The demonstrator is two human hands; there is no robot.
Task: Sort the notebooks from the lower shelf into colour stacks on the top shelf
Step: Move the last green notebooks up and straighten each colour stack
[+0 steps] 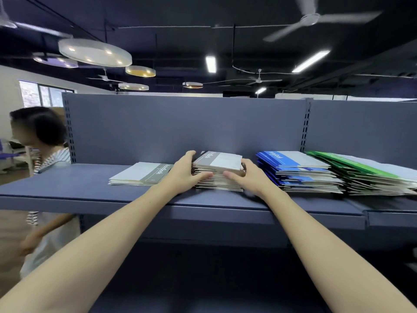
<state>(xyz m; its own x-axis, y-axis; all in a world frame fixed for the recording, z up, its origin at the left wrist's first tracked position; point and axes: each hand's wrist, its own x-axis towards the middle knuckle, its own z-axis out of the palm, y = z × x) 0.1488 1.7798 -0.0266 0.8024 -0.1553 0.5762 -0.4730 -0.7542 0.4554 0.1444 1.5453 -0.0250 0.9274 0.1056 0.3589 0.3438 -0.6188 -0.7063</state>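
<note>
meanwhile, the brown notebook stack (217,171) is gripped by the left hand (184,171) and right hand (249,177); edges should be squared evenly on the top shelf (90,188).

Grey-green stack (142,175); brown stack (217,175); blue stack (297,175); green stack (370,177); slate-blue top shelf (79,188).

This looks like a shop — a stationery store or its stockroom. A blue-grey metal gondola shelf (90,181) with a slotted back panel (180,127) carries notebooks in colour stacks: grey (141,173), brown (217,163), blue (293,170) and green (361,175). Overhead runs a dark open ceiling with round pendant lamps (94,52), strip lights (211,64) and ceiling fans (316,19) — a wide retail-style floor, with another person (45,141) beside the shelving.
</note>
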